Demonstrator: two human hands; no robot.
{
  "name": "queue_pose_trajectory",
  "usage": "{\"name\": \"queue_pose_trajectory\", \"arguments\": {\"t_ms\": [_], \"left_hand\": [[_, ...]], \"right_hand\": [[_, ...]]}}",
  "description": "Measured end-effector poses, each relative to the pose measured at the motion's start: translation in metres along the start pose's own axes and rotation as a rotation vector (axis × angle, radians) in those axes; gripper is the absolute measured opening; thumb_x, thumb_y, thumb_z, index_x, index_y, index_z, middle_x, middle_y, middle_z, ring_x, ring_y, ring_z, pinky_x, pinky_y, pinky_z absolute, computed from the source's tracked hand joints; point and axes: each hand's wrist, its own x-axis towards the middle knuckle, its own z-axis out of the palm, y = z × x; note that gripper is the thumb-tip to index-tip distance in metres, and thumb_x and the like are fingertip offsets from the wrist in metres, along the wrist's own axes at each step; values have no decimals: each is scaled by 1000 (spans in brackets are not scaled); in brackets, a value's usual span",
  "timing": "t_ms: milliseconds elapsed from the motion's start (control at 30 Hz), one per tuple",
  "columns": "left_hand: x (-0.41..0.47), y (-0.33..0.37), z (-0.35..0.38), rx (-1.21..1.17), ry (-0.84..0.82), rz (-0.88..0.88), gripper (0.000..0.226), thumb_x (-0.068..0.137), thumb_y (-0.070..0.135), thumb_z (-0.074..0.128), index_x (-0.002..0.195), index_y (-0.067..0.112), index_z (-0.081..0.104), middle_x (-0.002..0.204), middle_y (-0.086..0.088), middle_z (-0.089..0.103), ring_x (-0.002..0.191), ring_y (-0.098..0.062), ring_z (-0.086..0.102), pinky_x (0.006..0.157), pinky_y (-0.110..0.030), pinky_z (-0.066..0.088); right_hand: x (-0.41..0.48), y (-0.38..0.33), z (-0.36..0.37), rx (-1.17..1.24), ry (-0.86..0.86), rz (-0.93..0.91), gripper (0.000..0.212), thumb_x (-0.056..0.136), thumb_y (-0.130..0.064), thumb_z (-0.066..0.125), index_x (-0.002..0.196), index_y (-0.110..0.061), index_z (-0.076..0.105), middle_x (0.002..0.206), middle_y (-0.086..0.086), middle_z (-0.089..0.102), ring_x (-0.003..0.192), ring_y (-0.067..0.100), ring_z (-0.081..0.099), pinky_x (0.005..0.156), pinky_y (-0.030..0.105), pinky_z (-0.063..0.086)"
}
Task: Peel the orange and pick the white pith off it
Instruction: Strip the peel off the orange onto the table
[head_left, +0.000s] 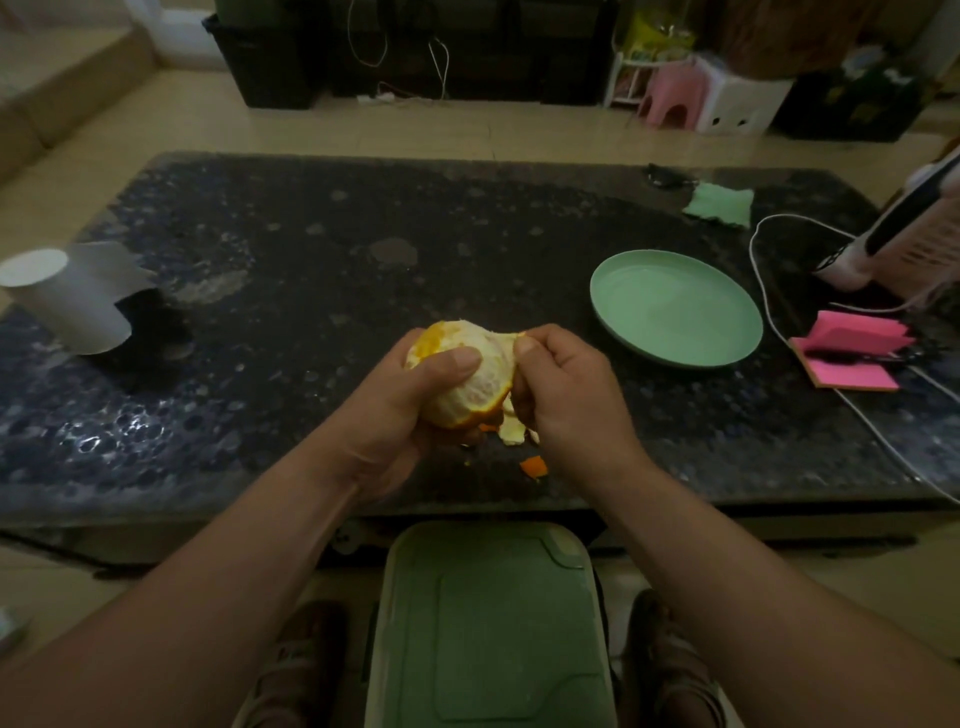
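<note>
A partly peeled orange (480, 382) is held above the near edge of the dark table. Most of the side I see is pale with white pith; orange rind remains at its top left and along the bottom. My left hand (400, 410) grips it from the left, thumb across the front. My right hand (563, 400) pinches a flap of peel at the orange's upper right, and a strip of peel (514, 431) hangs below between the hands. A small scrap of rind (535, 466) lies on the table underneath.
An empty green plate (675, 306) sits to the right on the dark speckled table (311, 270). Pink sticky notes (852, 353), a white cable (763, 291) and a green cloth (722, 203) lie further right. A grey paper roll (72, 296) lies at the left. A green bin lid (493, 623) is below the table edge.
</note>
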Motion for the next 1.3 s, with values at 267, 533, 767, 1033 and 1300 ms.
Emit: {"name": "queue_pose_trajectory", "arguments": {"t_ms": [267,533,767,1033,1300], "left_hand": [[1,4,-2,58,-57,-42,62,84,37,78,140,15,60,125,-15,75,100,-30,75,75,-41,62],[-5,5,0,-64,-173,-64,66,62,55,95,117,21,82,110,-17,76,89,-25,74,76,-38,59],[-3,6,-5,-306,-64,-113,99,45,47,106,129,7,73,115,-21,74,89,-29,77,63,-30,63],[6,0,-14,-109,47,-77,73,82,28,82,148,15,54,141,-20,68,115,-33,75,82,-43,64],[11,0,-20,17,-18,-79,70,83,22,81,148,15,55,142,-18,67,125,-38,70,103,-56,58]], "right_hand": [[0,-2,-9,-210,-136,14,40,110,-53,43,96,-19,60,78,-5,61,70,6,57,65,32,48],[-7,-16,2,361,-96,164,43,112,-25,44,71,-17,47,52,-4,40,47,10,40,43,19,36],[12,-3,-18,613,-56,415,35,109,-34,50,80,-18,58,62,-4,44,54,11,42,49,25,31],[21,31,-18,-717,-179,22,31,111,-34,48,136,-42,64,125,-8,53,104,10,58,82,29,45],[8,2,-15,-115,-233,233,43,106,-63,44,108,-27,69,92,0,76,80,19,75,71,42,60]]}}
